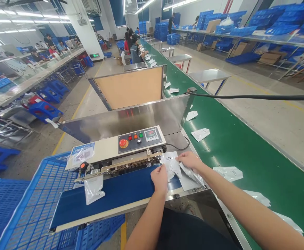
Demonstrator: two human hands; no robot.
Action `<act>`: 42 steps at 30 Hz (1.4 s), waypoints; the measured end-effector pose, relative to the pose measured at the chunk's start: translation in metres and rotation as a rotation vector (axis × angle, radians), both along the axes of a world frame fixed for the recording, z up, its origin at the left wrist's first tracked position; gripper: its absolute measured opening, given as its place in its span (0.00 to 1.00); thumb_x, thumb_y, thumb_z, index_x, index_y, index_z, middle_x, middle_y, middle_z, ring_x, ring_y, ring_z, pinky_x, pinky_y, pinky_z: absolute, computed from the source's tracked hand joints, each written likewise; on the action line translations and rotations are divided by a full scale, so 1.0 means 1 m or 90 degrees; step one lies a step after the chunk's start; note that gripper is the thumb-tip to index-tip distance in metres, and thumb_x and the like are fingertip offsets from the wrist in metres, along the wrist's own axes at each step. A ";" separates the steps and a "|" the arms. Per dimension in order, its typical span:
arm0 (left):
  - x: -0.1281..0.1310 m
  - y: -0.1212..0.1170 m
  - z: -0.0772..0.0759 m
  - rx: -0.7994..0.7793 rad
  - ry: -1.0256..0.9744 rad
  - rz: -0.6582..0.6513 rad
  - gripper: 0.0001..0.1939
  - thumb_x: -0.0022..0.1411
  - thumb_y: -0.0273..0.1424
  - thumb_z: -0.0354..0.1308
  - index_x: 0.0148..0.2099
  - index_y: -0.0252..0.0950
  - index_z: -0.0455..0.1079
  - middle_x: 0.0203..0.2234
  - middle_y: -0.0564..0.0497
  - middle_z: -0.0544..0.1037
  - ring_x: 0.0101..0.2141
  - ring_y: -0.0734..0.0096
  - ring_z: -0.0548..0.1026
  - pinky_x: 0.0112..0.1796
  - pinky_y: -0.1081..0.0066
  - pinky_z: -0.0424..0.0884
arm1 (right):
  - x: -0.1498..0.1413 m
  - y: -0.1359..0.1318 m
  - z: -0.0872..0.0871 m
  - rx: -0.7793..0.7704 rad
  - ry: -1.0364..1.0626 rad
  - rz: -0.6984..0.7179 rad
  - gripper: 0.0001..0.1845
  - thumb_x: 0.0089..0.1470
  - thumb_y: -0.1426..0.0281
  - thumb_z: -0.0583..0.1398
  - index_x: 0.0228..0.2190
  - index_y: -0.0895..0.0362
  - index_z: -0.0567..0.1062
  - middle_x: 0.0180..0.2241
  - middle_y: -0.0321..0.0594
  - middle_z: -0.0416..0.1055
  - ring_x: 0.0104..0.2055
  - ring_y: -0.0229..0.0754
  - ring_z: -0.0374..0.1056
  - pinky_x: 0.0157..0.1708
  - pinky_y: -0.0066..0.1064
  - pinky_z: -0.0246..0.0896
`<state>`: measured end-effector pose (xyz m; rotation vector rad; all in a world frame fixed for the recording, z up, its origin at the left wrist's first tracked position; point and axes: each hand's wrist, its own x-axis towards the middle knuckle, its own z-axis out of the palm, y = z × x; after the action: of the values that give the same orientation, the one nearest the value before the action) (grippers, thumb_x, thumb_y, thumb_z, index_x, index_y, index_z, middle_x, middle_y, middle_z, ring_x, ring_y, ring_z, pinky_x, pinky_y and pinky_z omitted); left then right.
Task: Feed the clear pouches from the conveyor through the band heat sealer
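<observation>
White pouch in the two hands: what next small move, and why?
Probably ease the white pouch leftward into the machine, edge straight: the left hand and right hand hold it at the machine's right end, and another pouch sits farther left.

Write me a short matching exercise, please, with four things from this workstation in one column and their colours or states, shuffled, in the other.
Things
1. Large round button on the control panel
2. Short belt
3. Long conveyor belt
4. Pouch at the short belt's right end

Colours or states
A. Green
B. In the grip of the left hand and the right hand
C. Red
D. Blue

Right pairs: 1-C, 2-D, 3-A, 4-B
</observation>
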<state>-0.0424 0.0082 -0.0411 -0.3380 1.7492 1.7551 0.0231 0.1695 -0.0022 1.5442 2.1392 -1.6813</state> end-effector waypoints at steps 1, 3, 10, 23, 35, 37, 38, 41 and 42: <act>-0.003 -0.005 -0.001 -0.002 0.008 0.011 0.17 0.52 0.44 0.74 0.31 0.32 0.82 0.20 0.53 0.74 0.25 0.69 0.71 0.30 0.68 0.68 | -0.008 -0.004 0.003 -0.016 -0.001 0.012 0.12 0.47 0.64 0.68 0.19 0.55 0.74 0.14 0.29 0.58 0.18 0.33 0.49 0.20 0.29 0.43; -0.008 -0.018 -0.005 -0.006 0.033 0.028 0.19 0.54 0.45 0.73 0.32 0.32 0.82 0.21 0.52 0.75 0.26 0.68 0.72 0.30 0.69 0.69 | -0.022 -0.013 0.009 -0.056 -0.003 0.030 0.14 0.46 0.64 0.69 0.19 0.55 0.73 0.14 0.28 0.57 0.19 0.33 0.48 0.20 0.29 0.42; 0.006 -0.082 0.010 -0.086 0.256 0.096 0.29 0.64 0.49 0.67 0.58 0.34 0.79 0.53 0.37 0.82 0.54 0.49 0.79 0.53 0.56 0.77 | -0.013 -0.037 0.019 -0.066 0.069 0.031 0.24 0.48 0.49 0.71 0.21 0.55 0.74 0.20 0.32 0.64 0.23 0.35 0.56 0.23 0.28 0.48; 0.029 -0.048 0.041 0.051 0.244 -0.118 0.26 0.67 0.53 0.63 0.45 0.33 0.79 0.38 0.41 0.84 0.38 0.59 0.81 0.40 0.66 0.76 | 0.032 -0.074 0.031 -0.137 0.375 -0.080 0.31 0.54 0.43 0.68 0.48 0.53 0.81 0.45 0.45 0.81 0.45 0.49 0.75 0.44 0.37 0.73; 0.009 0.000 0.006 0.000 0.168 -0.132 0.18 0.58 0.46 0.69 0.34 0.34 0.85 0.33 0.42 0.85 0.37 0.55 0.80 0.39 0.64 0.74 | 0.061 -0.038 -0.015 0.292 0.109 0.047 0.28 0.66 0.47 0.52 0.22 0.52 0.68 0.21 0.40 0.69 0.27 0.44 0.62 0.31 0.35 0.54; 0.006 0.011 -0.002 0.005 0.067 -0.077 0.20 0.52 0.46 0.72 0.32 0.31 0.84 0.29 0.43 0.84 0.33 0.58 0.78 0.34 0.65 0.72 | 0.051 -0.025 -0.021 0.249 0.081 0.021 0.27 0.64 0.49 0.53 0.20 0.52 0.65 0.20 0.39 0.69 0.26 0.43 0.61 0.29 0.34 0.52; 0.004 0.014 -0.005 0.009 0.035 -0.054 0.22 0.51 0.47 0.73 0.32 0.30 0.84 0.27 0.44 0.83 0.31 0.59 0.78 0.33 0.65 0.71 | 0.045 -0.020 -0.023 0.216 0.075 0.014 0.27 0.63 0.49 0.54 0.19 0.52 0.65 0.21 0.39 0.70 0.26 0.43 0.61 0.29 0.34 0.51; -0.002 0.015 -0.011 0.022 0.013 -0.018 0.25 0.48 0.48 0.74 0.34 0.29 0.84 0.27 0.44 0.83 0.29 0.62 0.77 0.32 0.66 0.71 | 0.025 -0.014 -0.025 0.114 0.073 0.015 0.25 0.59 0.51 0.57 0.18 0.53 0.69 0.20 0.39 0.70 0.25 0.42 0.61 0.27 0.33 0.50; -0.006 0.012 -0.011 0.026 0.015 -0.009 0.25 0.47 0.48 0.74 0.35 0.29 0.84 0.28 0.44 0.83 0.30 0.63 0.78 0.32 0.66 0.71 | 0.019 -0.014 -0.025 0.085 0.080 0.016 0.25 0.59 0.51 0.58 0.18 0.53 0.70 0.20 0.38 0.70 0.24 0.41 0.61 0.26 0.32 0.50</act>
<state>-0.0482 0.0202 -0.0525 -0.2873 1.7253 1.7884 0.0418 0.1555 -0.0275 1.4711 2.3683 -1.7027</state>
